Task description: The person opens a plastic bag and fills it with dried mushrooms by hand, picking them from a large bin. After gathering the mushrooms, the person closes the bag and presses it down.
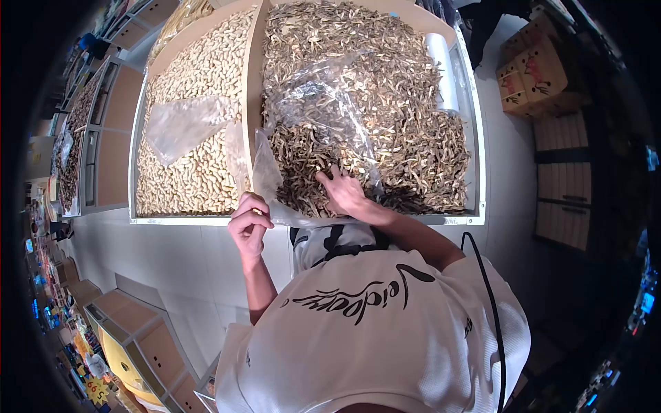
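Note:
My left hand [249, 219] is closed at the front edge of the bin, its fingers pinched on the rim of a clear plastic bag [267, 168]. The bag lies spread over a heap of brown and pale dried strips [413, 151], with some dark strips inside its near part. Over those strips reaches my right hand [344, 193], palm down, thumb and fingers apart. Its fingertips touch the strips, and some are partly hidden among them.
A wooden divider [254, 76] separates the strips from unshelled peanuts [193, 69], where another plastic bag [182, 127] lies. A roll of plastic bags [441, 72] rests along the right side. Cardboard boxes [533, 79] stand on the floor at right, near cabinets [563, 182].

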`<move>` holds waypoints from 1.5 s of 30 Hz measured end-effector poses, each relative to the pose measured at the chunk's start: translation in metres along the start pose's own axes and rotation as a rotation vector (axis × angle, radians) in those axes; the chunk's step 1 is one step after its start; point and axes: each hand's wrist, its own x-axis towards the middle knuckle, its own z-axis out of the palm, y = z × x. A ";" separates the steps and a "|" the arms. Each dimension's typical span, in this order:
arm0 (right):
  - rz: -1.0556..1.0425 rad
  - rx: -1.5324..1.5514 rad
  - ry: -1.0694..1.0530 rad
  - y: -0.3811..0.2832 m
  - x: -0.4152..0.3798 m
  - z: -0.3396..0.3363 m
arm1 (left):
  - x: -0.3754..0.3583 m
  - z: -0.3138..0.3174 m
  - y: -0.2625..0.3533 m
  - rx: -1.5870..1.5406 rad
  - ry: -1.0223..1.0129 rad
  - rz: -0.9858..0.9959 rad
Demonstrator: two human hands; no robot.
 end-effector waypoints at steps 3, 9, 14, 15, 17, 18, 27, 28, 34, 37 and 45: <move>-0.023 0.111 0.023 0.006 -0.003 -0.014 | 0.006 0.004 -0.005 -0.028 -0.021 0.018; 0.060 0.341 0.036 0.027 -0.002 -0.044 | 0.016 0.009 -0.024 -0.113 -0.070 0.003; 0.067 0.555 0.037 0.047 -0.001 -0.093 | 0.030 0.010 -0.040 -0.126 -0.084 -0.035; 0.065 0.618 0.026 0.050 0.000 -0.110 | 0.033 0.010 -0.042 -0.124 -0.086 -0.035; 0.206 0.684 -0.046 0.049 0.001 -0.163 | 0.040 0.008 -0.048 -0.122 -0.070 -0.051; 0.248 0.710 -0.006 0.057 0.006 -0.182 | 0.044 0.008 -0.050 -0.117 -0.069 -0.053; 0.303 0.702 0.687 0.293 0.144 -0.288 | 0.067 0.015 -0.060 -0.116 -0.063 -0.157; 0.355 0.647 0.711 0.330 0.170 -0.291 | 0.068 0.016 -0.061 -0.121 -0.061 -0.170; 0.450 0.293 0.736 0.438 0.264 -0.306 | 0.074 0.014 -0.063 -0.078 -0.048 -0.188; 0.391 0.332 0.696 0.471 0.299 -0.300 | 0.073 0.012 -0.062 -0.048 -0.035 -0.202; 0.300 0.351 0.706 0.424 0.270 -0.310 | 0.079 0.017 -0.060 -0.047 -0.052 -0.219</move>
